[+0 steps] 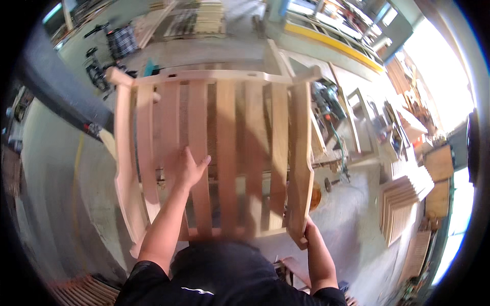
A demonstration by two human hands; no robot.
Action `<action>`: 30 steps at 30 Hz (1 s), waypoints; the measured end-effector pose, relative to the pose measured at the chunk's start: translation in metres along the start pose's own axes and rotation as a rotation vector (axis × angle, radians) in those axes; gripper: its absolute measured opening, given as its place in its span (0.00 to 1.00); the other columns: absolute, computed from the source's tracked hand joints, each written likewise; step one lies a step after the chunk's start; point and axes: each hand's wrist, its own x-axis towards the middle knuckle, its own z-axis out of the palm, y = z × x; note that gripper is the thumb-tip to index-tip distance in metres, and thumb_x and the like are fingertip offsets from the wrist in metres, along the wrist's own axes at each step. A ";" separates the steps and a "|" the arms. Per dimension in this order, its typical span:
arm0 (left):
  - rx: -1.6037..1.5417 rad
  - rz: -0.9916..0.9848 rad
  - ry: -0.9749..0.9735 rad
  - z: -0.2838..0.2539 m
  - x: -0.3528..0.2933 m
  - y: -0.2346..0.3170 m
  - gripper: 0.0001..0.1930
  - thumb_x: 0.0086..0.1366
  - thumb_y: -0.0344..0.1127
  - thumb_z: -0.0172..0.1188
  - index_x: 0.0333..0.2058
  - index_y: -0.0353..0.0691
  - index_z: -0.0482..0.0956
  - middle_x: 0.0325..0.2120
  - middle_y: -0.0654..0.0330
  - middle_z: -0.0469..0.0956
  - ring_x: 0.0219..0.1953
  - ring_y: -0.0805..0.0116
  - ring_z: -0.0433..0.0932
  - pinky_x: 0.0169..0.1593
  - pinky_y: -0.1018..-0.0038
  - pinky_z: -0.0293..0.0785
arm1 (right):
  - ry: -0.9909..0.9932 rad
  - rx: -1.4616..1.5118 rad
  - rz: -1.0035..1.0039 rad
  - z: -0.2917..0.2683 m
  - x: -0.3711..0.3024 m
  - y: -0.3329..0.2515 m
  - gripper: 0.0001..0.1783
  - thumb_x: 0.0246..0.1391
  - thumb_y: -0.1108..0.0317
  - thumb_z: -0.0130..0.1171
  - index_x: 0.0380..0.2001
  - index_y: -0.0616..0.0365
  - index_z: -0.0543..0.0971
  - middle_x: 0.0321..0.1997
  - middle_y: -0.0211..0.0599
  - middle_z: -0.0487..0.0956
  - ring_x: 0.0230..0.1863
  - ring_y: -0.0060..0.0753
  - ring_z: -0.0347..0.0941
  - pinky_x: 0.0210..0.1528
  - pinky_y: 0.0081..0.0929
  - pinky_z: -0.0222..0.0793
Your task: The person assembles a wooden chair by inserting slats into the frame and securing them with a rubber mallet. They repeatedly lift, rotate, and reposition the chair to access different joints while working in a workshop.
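Note:
A pale wooden frame with several long parallel slats [225, 153] spans the space before me, with thick shaped side rails [300, 158] and a notched far rail [204, 75]. My left hand [191, 169] is at a slat left of the middle, its thumb stretched across the wood; the other fingers are partly hidden and seem to curl into the gap beside it. At the near right corner, my right hand [308, 229] grips the end of the right side rail, most of its fingers out of sight behind the wood.
Beyond the right rail stands a green machine [328, 99] with a hose. Stacked wooden panels [406, 201] lie farther right. A grey pillar [66, 81] rises at the left, with a bicycle [97, 69] behind it. Stacked boards [208, 18] sit at the back near a yellow-edged rack [334, 46].

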 end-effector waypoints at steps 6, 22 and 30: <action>-0.980 -0.528 -0.420 0.015 0.018 -0.017 0.25 0.69 0.44 0.62 0.59 0.35 0.74 0.59 0.56 0.74 0.58 0.64 0.74 0.57 0.64 0.72 | 0.056 -0.731 -0.175 0.027 -0.007 -0.014 0.22 0.64 0.59 0.60 0.59 0.55 0.75 0.42 0.37 0.81 0.39 0.30 0.78 0.38 0.31 0.75; -0.565 -0.271 -0.139 -0.050 -0.135 0.053 0.26 0.64 0.51 0.67 0.53 0.41 0.73 0.37 0.59 0.76 0.39 0.64 0.75 0.43 0.68 0.76 | -0.124 -0.142 -0.324 0.018 -0.244 0.030 0.31 0.70 0.38 0.41 0.59 0.50 0.74 0.45 0.33 0.78 0.45 0.26 0.71 0.48 0.31 0.71; -0.290 0.168 0.376 -0.089 -0.277 0.264 0.21 0.67 0.47 0.62 0.39 0.28 0.81 0.34 0.49 0.81 0.34 0.57 0.77 0.40 0.64 0.74 | -0.059 -0.064 -0.705 -0.052 -0.306 0.054 0.35 0.72 0.37 0.37 0.61 0.55 0.75 0.53 0.30 0.78 0.50 0.26 0.71 0.57 0.31 0.66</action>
